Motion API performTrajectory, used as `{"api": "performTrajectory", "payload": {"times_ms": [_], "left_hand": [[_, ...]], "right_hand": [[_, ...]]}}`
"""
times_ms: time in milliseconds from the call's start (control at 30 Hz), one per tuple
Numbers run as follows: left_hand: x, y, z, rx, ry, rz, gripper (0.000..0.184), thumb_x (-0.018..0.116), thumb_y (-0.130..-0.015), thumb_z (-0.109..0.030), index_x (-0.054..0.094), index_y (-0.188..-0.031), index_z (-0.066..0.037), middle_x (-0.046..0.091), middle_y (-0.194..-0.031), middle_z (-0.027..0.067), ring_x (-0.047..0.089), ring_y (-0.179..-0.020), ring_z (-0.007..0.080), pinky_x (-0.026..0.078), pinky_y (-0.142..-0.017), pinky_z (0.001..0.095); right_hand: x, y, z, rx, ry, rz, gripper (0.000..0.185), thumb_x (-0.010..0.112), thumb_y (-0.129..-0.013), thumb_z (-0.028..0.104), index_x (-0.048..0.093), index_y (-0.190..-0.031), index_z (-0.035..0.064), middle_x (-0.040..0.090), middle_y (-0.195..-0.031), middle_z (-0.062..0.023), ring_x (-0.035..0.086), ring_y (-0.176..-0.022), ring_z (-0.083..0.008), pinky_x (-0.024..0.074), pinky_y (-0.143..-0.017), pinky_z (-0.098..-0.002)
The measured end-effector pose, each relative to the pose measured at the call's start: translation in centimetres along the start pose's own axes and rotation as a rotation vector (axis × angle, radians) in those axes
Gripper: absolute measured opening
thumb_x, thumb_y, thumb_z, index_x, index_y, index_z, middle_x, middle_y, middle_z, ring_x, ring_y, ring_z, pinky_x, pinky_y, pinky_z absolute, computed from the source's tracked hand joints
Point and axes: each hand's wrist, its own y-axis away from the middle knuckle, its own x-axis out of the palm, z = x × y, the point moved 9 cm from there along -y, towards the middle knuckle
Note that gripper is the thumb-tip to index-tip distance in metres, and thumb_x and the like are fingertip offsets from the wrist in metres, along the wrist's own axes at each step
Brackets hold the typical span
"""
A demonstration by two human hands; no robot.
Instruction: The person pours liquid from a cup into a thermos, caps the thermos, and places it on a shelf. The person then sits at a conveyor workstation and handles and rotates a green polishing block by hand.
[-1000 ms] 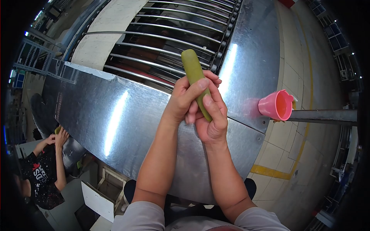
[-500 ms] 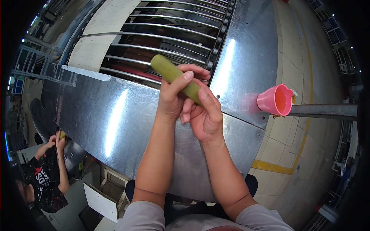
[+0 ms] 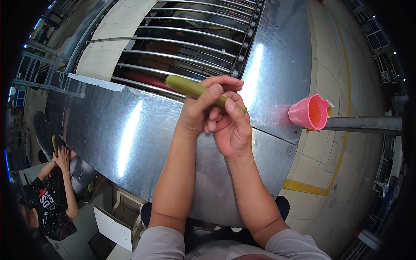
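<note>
A smooth olive-green stick-shaped piece (image 3: 186,86) with a rounded end lies slantwise across both hands, its far end pointing up and left. I cannot make out its exact kind. My left hand (image 3: 201,106) is closed around its middle, thumb on top and fingers beneath. The lower right end is in my right hand (image 3: 234,130), with the thumb pressed against it and the fingers partly hidden behind. Both hands are above the metal table (image 3: 160,130), close to the front bars of the roller conveyor (image 3: 182,54).
A pink cup (image 3: 308,112) is fixed by the table's right edge, near a metal bar (image 3: 364,124). At lower left, a co-worker's hands (image 3: 62,158) hold a similar green piece (image 3: 54,145). A white stool (image 3: 113,227) stands below the table edge.
The green piece has tilted to lie flatter, its far end lower, and shows a narrower side. My hands have shifted slightly around it. The co-worker's piece now stands upright.
</note>
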Motion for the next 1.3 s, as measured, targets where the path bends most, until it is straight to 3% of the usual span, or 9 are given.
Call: {"api": "performTrajectory", "payload": {"times_ms": [300, 533, 600, 700, 833, 900, 1000, 1200, 1300], "left_hand": [[-1.4, -0.5, -0.7, 0.057, 0.131, -0.221, 0.069, 0.057, -0.103, -0.041, 0.041, -0.152, 0.005, 0.070, -0.121, 0.0244, 0.070, -0.114, 0.0314, 0.061, -0.096, 0.0395], [-1.0, -0.2, -1.1, 0.061, 0.158, -0.209, 0.067, 0.057, -0.102, -0.035, 0.040, -0.153, 0.006, 0.068, -0.127, 0.0264, 0.069, -0.120, 0.0333, 0.060, -0.098, 0.0389], [-0.8, -0.2, -1.3, 0.069, 0.206, -0.195, 0.059, 0.060, -0.103, -0.029, 0.048, -0.149, 0.006, 0.070, -0.125, 0.0223, 0.069, -0.088, 0.0171, 0.051, -0.061, 0.0222], [-0.3, -0.1, -0.9, 0.054, 0.158, -0.157, 0.051, 0.065, -0.101, -0.026, 0.059, -0.141, 0.006, 0.071, -0.125, 0.0195, 0.061, -0.058, 0.0055, 0.044, -0.039, 0.0145], [0.9, 0.2, -0.7, -0.027, 0.054, 0.026, 0.044, 0.069, -0.099, -0.026, 0.069, -0.132, 0.003, 0.071, -0.127, 0.0180, 0.056, -0.050, 0.0027, 0.038, -0.036, 0.0136], [1.6, 0.4, -1.0, -0.039, 0.002, 0.101, 0.047, 0.075, -0.093, -0.029, 0.071, -0.130, 0.001, 0.068, -0.136, 0.0185, 0.071, -0.084, 0.0113, 0.056, -0.063, 0.0203], [2.5, 0.0, -1.0, 0.107, -0.096, 0.132, 0.053, 0.080, -0.085, -0.036, 0.074, -0.125, -0.001, 0.062, -0.144, 0.0212, 0.070, -0.097, 0.0155, 0.058, -0.078, 0.0257], [1.1, 0.0, -1.0, 0.024, -0.023, 0.094, 0.053, 0.076, -0.090, -0.035, 0.070, -0.125, 0.005, 0.062, -0.142, 0.0262, 0.069, -0.072, 0.0074, 0.051, -0.052, 0.0145], [0.6, 0.3, -1.6, 0.043, 0.097, -0.009, 0.043, 0.073, -0.094, -0.028, 0.072, -0.124, 0.003, 0.071, -0.130, 0.0179, 0.058, -0.058, 0.0008, 0.042, -0.044, 0.0151]], "right_hand": [[0.1, 0.3, -0.1, -0.075, 0.138, -0.028, 0.027, 0.064, -0.097, 0.006, 0.063, -0.123, 0.0023, 0.071, -0.110, -0.0181, 0.072, -0.088, -0.0288, 0.0613, -0.080, -0.0414], [1.1, 0.3, 0.2, -0.010, 0.112, 0.058, 0.041, 0.064, -0.101, 0.013, 0.055, -0.139, -0.0002, 0.069, -0.116, -0.0187, 0.072, -0.085, -0.0226, 0.0597, -0.079, -0.0339], [1.8, 0.2, 0.6, -0.031, 0.121, 0.079, 0.046, 0.063, -0.102, 0.017, 0.051, -0.143, -0.0005, 0.069, -0.114, -0.0182, 0.072, -0.084, -0.0225, 0.0596, -0.079, -0.0332], [1.5, 0.0, 0.4, -0.008, 0.104, 0.099, 0.053, 0.060, -0.104, 0.027, 0.047, -0.146, -0.0014, 0.069, -0.110, -0.0173, 0.072, -0.083, -0.0226, 0.0598, -0.077, -0.0331], [0.8, 0.1, 0.7, -0.029, 0.109, 0.060, 0.055, 0.056, -0.105, 0.039, 0.050, -0.143, 0.0001, 0.068, -0.109, -0.0149, 0.071, -0.084, -0.0237, 0.0603, -0.075, -0.0360], [0.9, 0.2, 1.0, -0.020, 0.032, 0.069, 0.051, 0.055, -0.105, 0.040, 0.052, -0.142, 0.0051, 0.066, -0.113, -0.0134, 0.069, -0.090, -0.0263, 0.0601, -0.075, -0.0406], [0.5, 0.4, 1.1, -0.055, -0.042, -0.063, 0.047, 0.053, -0.106, 0.040, 0.054, -0.138, 0.0054, 0.065, -0.118, -0.0125, 0.068, -0.099, -0.0272, 0.0595, -0.075, -0.0431], [0.2, 0.2, 0.5, -0.003, -0.083, 0.056, 0.049, 0.050, -0.106, 0.041, 0.056, -0.136, 0.0024, 0.068, -0.113, -0.0164, 0.069, -0.091, -0.0302, 0.0591, -0.075, -0.0449], [0.5, 0.2, 0.4, -0.009, -0.045, 0.082, 0.052, 0.049, -0.106, 0.042, 0.056, -0.137, 0.0008, 0.069, -0.109, -0.0191, 0.069, -0.085, -0.0314, 0.0589, -0.074, -0.0450]]}}
